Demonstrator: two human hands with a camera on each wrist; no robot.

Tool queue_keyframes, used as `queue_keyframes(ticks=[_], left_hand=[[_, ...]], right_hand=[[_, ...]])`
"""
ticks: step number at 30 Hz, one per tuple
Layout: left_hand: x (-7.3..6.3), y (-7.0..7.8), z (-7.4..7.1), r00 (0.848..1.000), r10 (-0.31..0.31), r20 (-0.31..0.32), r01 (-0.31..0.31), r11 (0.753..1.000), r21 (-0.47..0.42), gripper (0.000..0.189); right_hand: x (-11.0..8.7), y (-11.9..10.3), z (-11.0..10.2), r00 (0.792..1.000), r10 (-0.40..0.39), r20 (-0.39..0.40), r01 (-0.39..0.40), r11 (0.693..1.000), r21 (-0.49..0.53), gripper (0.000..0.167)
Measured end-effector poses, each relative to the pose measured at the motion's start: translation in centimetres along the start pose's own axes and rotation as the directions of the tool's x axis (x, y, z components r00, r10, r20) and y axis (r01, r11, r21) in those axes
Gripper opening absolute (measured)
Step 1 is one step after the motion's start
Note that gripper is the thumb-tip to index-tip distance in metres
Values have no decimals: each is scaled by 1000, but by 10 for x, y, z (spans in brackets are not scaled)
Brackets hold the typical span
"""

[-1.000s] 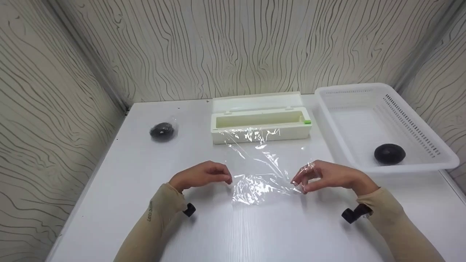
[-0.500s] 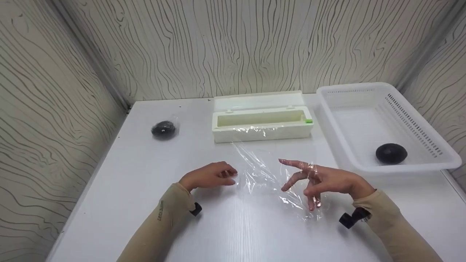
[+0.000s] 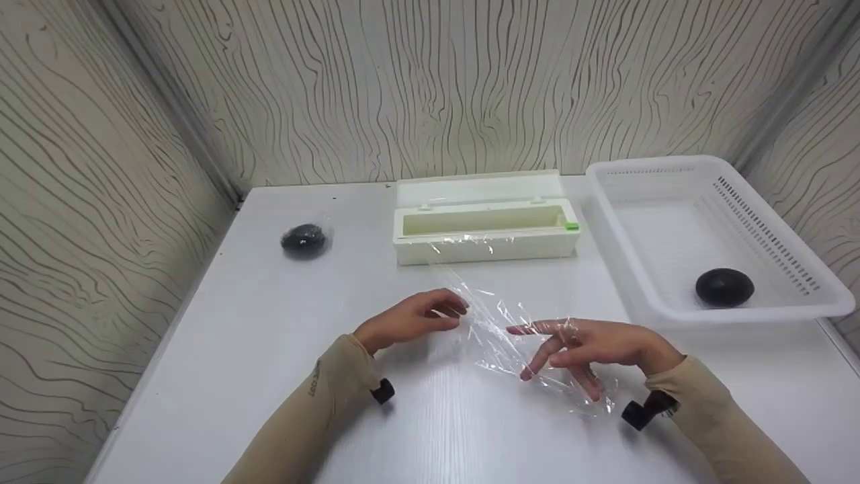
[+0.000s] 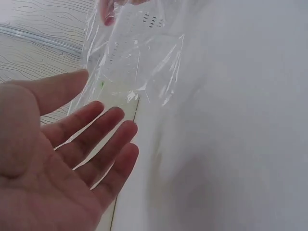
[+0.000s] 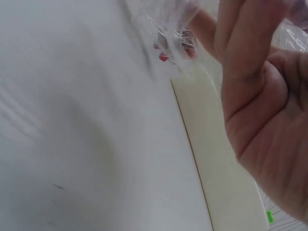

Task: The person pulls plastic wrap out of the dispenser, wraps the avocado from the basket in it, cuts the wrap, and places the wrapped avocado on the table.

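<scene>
A sheet of clear cling film (image 3: 494, 329) runs from the front edge of a white dispenser box (image 3: 487, 251) to between the hands, bunched and creased. My right hand (image 3: 594, 346) has its fingers spread, with film clinging over and around them. My left hand (image 3: 413, 318) is beside the film's left edge, fingers loosely bent. In the left wrist view that palm (image 4: 57, 168) holds nothing, and the film hangs just beyond the fingertips. The right wrist view shows the right hand (image 5: 269, 120) close up, its fingertips partly cut off.
A dark oval object (image 3: 304, 240) wrapped in film lies at the table's back left. At the right stands a white plastic basket (image 3: 759, 313) with another dark oval object (image 3: 725, 288) inside. The dispenser's lid (image 3: 478, 188) is raised towards the patterned back wall (image 3: 430, 87).
The right fingers have gone from pinching the film's corner to spreading apart, with film clinging to them. My left hand has moved right towards the film, which has bunched up and shifted right.
</scene>
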State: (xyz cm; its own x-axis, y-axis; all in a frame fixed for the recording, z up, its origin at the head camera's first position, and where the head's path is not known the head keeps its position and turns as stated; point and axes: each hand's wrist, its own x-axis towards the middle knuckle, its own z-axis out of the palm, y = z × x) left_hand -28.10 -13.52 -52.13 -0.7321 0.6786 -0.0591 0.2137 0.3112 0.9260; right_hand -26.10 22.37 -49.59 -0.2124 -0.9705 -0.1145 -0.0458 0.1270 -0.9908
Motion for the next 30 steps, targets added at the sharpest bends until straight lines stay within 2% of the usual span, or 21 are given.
queue_keyframes(ticks=[2,5,9,12,14,16,20,22,25,30], left_hand=[[1,0,1,1000,16,10,-16,1000,-7,34],[1,1,4,997,33,74,-34,999,16,44],[-3,5,9,982,6,191,-22,997,80,74],[-4,10,18,974,-27,224,8,996,84,83],[-3,13,24,974,-19,227,21,1000,-4,75],[-4,16,29,975,3,220,23,993,-116,61],[-11,17,26,969,34,244,43,951,-307,40],[-18,16,22,963,28,269,63,945,-322,37],[-27,13,16,954,13,299,82,949,-304,34],[-41,8,6,946,-30,322,92,980,-179,25]], right_hand=[[1,0,2,1000,24,9,-25,1000,18,64],[3,0,5,999,46,15,-46,998,35,65],[8,-1,9,999,30,36,-31,999,14,66],[12,-3,10,998,34,60,-32,999,-26,66],[15,-4,11,997,40,68,-35,997,-68,63],[16,-4,12,997,42,71,-36,995,-92,60],[15,-3,11,997,26,67,-20,996,-85,57],[11,-2,10,997,37,67,-34,998,-48,58],[5,1,9,997,60,53,-60,998,-4,61],[0,5,8,997,59,47,-60,998,33,62]])
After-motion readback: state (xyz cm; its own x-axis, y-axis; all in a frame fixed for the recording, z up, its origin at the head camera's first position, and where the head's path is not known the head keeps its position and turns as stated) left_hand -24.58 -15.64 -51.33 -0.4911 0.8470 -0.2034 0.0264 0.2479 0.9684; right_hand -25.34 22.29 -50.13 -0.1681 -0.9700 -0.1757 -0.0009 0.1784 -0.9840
